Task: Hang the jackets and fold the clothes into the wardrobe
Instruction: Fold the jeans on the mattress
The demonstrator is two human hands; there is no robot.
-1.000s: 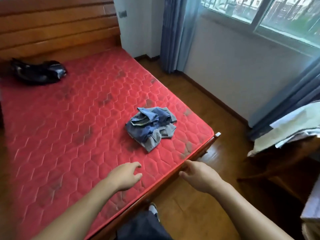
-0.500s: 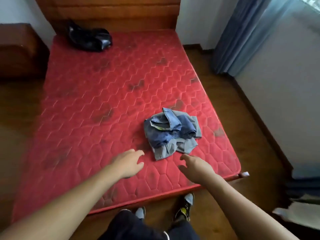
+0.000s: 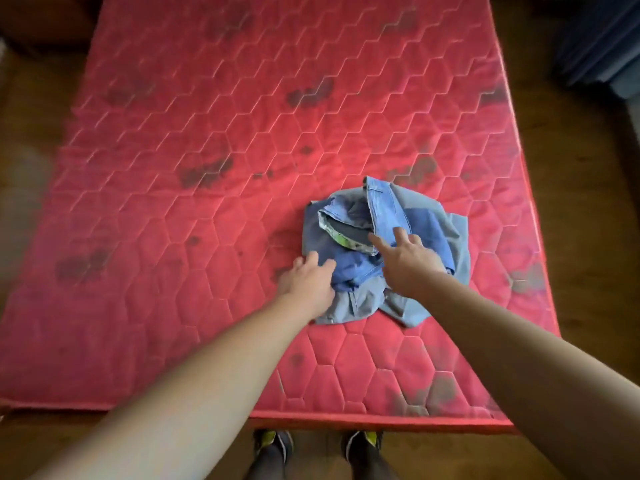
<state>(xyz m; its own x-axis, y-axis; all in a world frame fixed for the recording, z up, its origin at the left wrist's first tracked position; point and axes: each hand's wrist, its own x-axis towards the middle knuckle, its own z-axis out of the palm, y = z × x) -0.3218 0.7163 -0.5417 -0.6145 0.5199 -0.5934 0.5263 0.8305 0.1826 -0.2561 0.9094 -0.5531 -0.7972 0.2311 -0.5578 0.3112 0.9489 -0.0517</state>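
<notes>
red quilted mattress (image 3: 207, 150) with hexagon stitching and dark blotches fills the head view, wooden floor (image 3: 588, 237) around it, my shoes (image 3: 273, 445) at the near edge. only task item in sight is a crumpled heap of clothes (image 3: 426, 216), blue and grey, lying on the mattress toward the near right side, apart from every edge. left hand (image 3: 306, 280) is on the heap's left margin, fingers loosely spread and touching cloth, nothing gripped. right hand (image 3: 407, 261) sits over the middle of the heap with fingers fanned out straight, holding nothing; contact with the cloth looks likely but can't confirm. handling guess: light, limp, no stiffness, will sag and unroll once lifted, not fragile, not slippery. looks like more than one garment tangled together, count unclear. blue strip with a stitched seam (image 3: 384, 209) reads as heavier fabric, maybe denim. best hold is probably that seamed strip or the opening with the green-patterned lining (image 3: 341, 241); pinch two points on one hem, well apart, lift and shake out flat before folding. risk: grabbing mid-heap drags everything up together
</notes>
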